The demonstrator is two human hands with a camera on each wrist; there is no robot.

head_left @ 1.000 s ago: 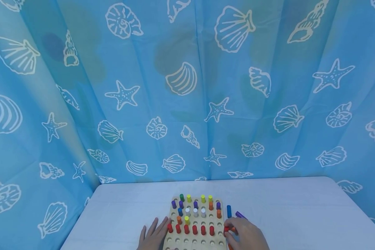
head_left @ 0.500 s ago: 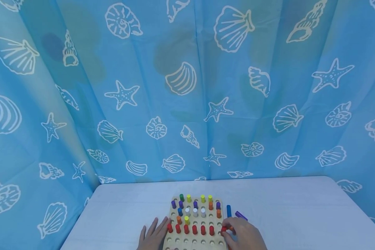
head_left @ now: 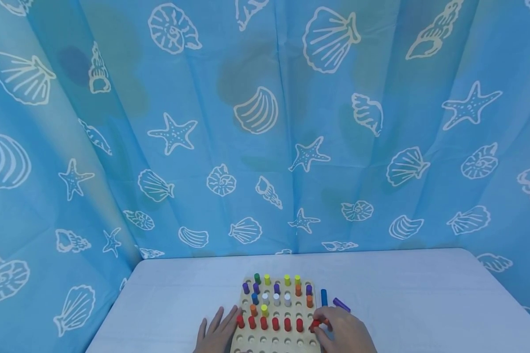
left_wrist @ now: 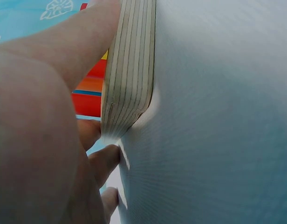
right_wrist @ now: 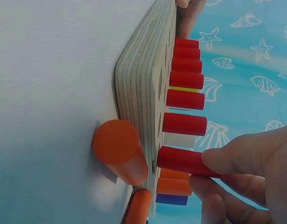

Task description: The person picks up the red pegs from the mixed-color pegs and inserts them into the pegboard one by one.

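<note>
My right hand [head_left: 346,331] pinches a red peg [right_wrist: 183,161] between thumb and fingers. The peg's lower end is right at the face of the wooden pegboard [head_left: 287,344], at the right end of a row of upright red pegs [head_left: 276,324]. At the board's left edge lies my left hand [head_left: 218,331], its fingers spread and straight; in the left wrist view its fingers [left_wrist: 104,163] reach down by the board's corner. Farther back on the board stand yellow [head_left: 267,280], white [head_left: 276,299], purple [head_left: 246,288] and orange pegs [head_left: 309,301], plus a green and a blue one.
On the white table [head_left: 406,294], a blue peg [head_left: 324,297] and a purple peg [head_left: 342,304] lie right of the board. Two orange pegs [right_wrist: 120,149] lie beside the board's right edge. A blue shell-patterned curtain [head_left: 265,147] hangs behind the table.
My right hand has shifted slightly left, bringing the red peg from beside the board's right edge to the end of the red row. My left hand has stayed still.
</note>
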